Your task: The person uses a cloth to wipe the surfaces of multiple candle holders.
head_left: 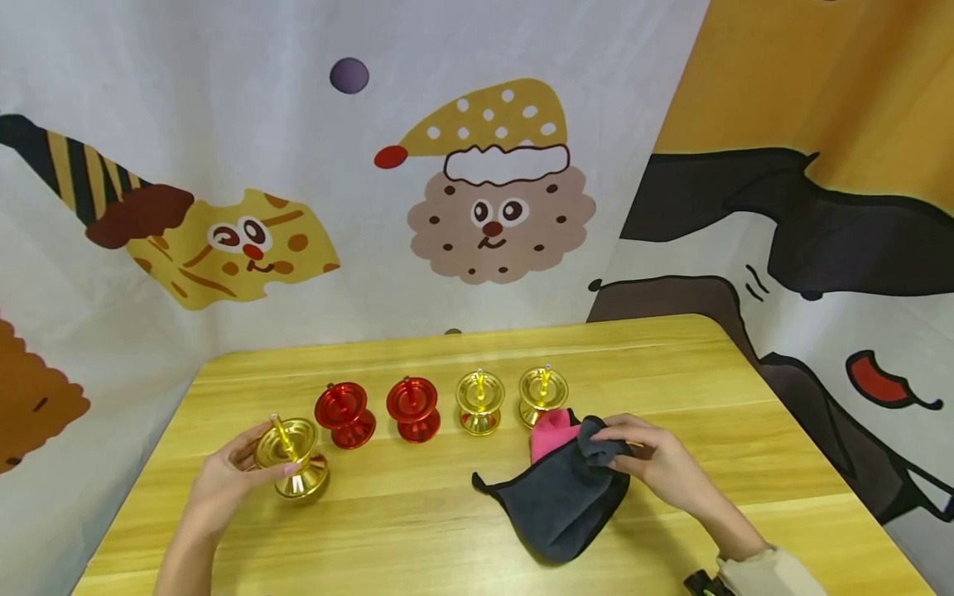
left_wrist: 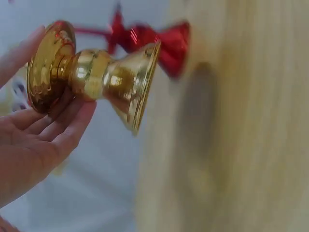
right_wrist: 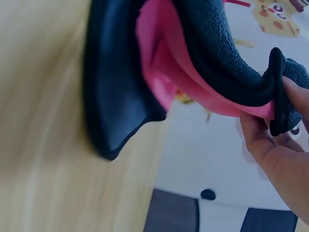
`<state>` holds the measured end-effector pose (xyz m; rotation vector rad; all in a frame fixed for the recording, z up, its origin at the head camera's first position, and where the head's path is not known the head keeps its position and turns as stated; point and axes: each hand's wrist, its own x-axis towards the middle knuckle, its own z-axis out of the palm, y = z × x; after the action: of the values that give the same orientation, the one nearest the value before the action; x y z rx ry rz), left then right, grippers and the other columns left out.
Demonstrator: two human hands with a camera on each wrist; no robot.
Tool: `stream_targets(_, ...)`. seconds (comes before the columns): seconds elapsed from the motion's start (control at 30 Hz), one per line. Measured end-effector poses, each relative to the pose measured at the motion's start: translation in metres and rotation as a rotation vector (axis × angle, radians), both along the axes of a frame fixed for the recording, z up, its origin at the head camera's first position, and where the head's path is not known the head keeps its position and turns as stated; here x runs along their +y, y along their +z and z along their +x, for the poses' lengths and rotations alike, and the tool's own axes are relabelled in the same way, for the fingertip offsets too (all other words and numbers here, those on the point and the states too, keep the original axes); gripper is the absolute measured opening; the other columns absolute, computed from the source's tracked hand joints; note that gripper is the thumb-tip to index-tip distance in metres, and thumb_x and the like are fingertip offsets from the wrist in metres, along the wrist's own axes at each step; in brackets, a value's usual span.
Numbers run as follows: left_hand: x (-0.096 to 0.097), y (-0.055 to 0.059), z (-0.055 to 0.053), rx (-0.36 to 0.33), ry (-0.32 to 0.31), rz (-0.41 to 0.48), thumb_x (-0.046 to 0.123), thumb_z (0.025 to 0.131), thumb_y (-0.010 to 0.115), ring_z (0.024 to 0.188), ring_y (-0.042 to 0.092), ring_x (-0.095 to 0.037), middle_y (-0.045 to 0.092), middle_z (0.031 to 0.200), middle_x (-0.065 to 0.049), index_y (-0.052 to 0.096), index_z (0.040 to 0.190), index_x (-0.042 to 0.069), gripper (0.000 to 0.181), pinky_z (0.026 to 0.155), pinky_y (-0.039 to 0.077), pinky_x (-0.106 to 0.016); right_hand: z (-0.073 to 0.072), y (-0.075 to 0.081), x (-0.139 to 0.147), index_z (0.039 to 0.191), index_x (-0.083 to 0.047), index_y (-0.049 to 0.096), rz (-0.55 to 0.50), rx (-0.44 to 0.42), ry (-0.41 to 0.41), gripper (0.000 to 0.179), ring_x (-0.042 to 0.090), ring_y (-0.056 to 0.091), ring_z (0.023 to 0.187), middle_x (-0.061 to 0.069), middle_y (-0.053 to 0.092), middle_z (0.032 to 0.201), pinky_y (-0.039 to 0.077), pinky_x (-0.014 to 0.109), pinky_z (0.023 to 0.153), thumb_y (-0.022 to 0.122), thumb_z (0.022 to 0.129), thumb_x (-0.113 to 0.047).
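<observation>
My left hand (head_left: 231, 472) grips a gold candle holder (head_left: 301, 476) by its upper dish, thumb on the near side. In the left wrist view that gold candle holder (left_wrist: 91, 75) hangs tilted, its flared base apart from the wooden table. A thin yellow stick rises from its dish. On the right, my right hand (head_left: 652, 455) pinches a corner of a dark grey cloth (head_left: 559, 505) with a pink underside. The right wrist view shows the cloth (right_wrist: 212, 48) bunched between thumb and fingers, its lower part hanging near the table.
Two red candle holders (head_left: 354, 426) (head_left: 418, 424) stand in a row with two gold ones (head_left: 479, 420) (head_left: 535, 410) behind the hands. The wooden table (head_left: 387, 538) ends at a cartoon-printed curtain (head_left: 358, 190). A small black object (head_left: 704, 583) shows by the right sleeve.
</observation>
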<state>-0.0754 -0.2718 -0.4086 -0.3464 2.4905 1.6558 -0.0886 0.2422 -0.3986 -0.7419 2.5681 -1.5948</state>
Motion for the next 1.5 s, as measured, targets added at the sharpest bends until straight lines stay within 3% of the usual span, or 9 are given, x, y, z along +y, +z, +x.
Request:
stream_targets(0.07, 0.014, 0.010, 0.003, 0.043, -0.053, 0.032, 0.018, 0.078, 0.073, 0.096, 0.051, 0.006, 0.040, 0.135, -0.021, 0.028, 0.141, -0.001, 0.079, 0.077, 0.044, -0.013, -0.001, 0.005, -0.006, 0.106, -0.005, 0.066, -0.004, 0.014, -0.002, 0.030, 0.002, 0.050, 0.102, 0.018, 0.055, 0.114, 0.051, 0.024, 0.071, 0.065, 0.078, 0.007)
stream_targets(0.27, 0.068, 0.029, 0.005, 0.131, -0.148, 0.166, 0.007, 0.075, 0.074, 0.099, 0.055, -0.011, 0.044, 0.130, -0.024, 0.031, 0.138, -0.003, 0.076, 0.080, 0.046, -0.018, -0.003, 0.014, -0.035, 0.108, -0.002, 0.064, -0.113, 0.030, 0.057, 0.032, 0.007, 0.054, 0.099, 0.020, 0.054, 0.112, 0.053, 0.027, 0.070, 0.067, 0.077, 0.006)
stream_targets(0.43, 0.116, 0.033, 0.004, 0.158, -0.182, 0.209, 0.006, 0.069, 0.078, 0.105, 0.055, -0.026, 0.052, 0.123, -0.020, 0.040, 0.132, -0.004, 0.074, 0.088, 0.045, -0.029, -0.001, 0.017, -0.061, 0.112, 0.003, 0.060, -0.191, -0.021, 0.089, 0.034, 0.010, 0.056, 0.100, 0.021, 0.053, 0.112, 0.052, 0.027, 0.076, 0.066, 0.078, 0.005)
stream_targets(0.7, 0.177, 0.031, 0.008, 0.168, -0.290, 0.148, 0.017, 0.065, 0.083, 0.100, 0.057, -0.027, 0.054, 0.121, -0.016, 0.044, 0.130, -0.003, 0.079, 0.085, 0.047, -0.042, 0.004, 0.021, -0.085, 0.111, 0.001, 0.061, -0.172, -0.040, 0.020, 0.034, 0.014, 0.056, 0.096, 0.018, 0.054, 0.114, 0.053, 0.028, 0.068, 0.069, 0.078, 0.001)
stream_targets(0.83, 0.192, 0.029, 0.008, 0.208, -0.365, 0.136, 0.021, 0.066, 0.083, 0.096, 0.057, -0.026, 0.056, 0.119, -0.016, 0.044, 0.129, -0.006, 0.078, 0.082, 0.048, -0.042, 0.005, 0.022, -0.091, 0.111, -0.001, 0.063, -0.165, -0.037, -0.011, 0.034, 0.013, 0.056, 0.093, 0.015, 0.054, 0.112, 0.053, 0.027, 0.064, 0.070, 0.078, -0.003)
stream_targets(0.97, 0.202, 0.027, 0.008, 0.223, -0.405, 0.169, 0.022, 0.066, 0.083, 0.096, 0.058, -0.024, 0.056, 0.118, -0.015, 0.044, 0.128, -0.006, 0.079, 0.081, 0.050, -0.036, 0.006, 0.022, -0.095, 0.116, 0.000, 0.060, -0.138, -0.028, 0.034, 0.036, 0.016, 0.057, 0.093, 0.015, 0.052, 0.114, 0.053, 0.028, 0.068, 0.068, 0.081, -0.008)
stream_targets(1.2, 0.213, 0.028, 0.008, 0.288, -0.428, 0.207, 0.016, 0.065, 0.083, 0.099, 0.059, -0.025, 0.058, 0.115, -0.017, 0.045, 0.127, -0.006, 0.076, 0.081, 0.050, -0.031, 0.006, 0.019, -0.095, 0.115, -0.007, 0.063, 0.018, 0.085, 0.053, 0.038, 0.018, 0.053, 0.101, 0.007, 0.053, 0.117, 0.049, 0.025, 0.071, 0.071, 0.079, -0.016)
stream_targets(1.33, 0.218, 0.028, 0.007, 0.322, -0.428, 0.186, 0.016, 0.064, 0.084, 0.100, 0.059, -0.026, 0.058, 0.115, -0.017, 0.046, 0.127, -0.006, 0.076, 0.083, 0.049, -0.033, 0.003, 0.015, -0.095, 0.105, -0.005, 0.067, 0.013, 0.147, 0.065, 0.030, 0.022, 0.052, 0.103, 0.007, 0.054, 0.115, 0.048, 0.024, 0.072, 0.072, 0.076, -0.011)
stream_targets(1.5, 0.221, 0.026, 0.005, 0.312, -0.404, 0.191, 0.018, 0.063, 0.084, 0.102, 0.058, -0.026, 0.060, 0.113, -0.015, 0.046, 0.125, -0.003, 0.075, 0.087, 0.047, -0.037, 0.003, 0.014, -0.096, 0.092, -0.003, 0.069, -0.015, 0.145, 0.067, 0.017, 0.028, 0.053, 0.101, 0.010, 0.053, 0.112, 0.049, 0.025, 0.077, 0.072, 0.076, -0.010)
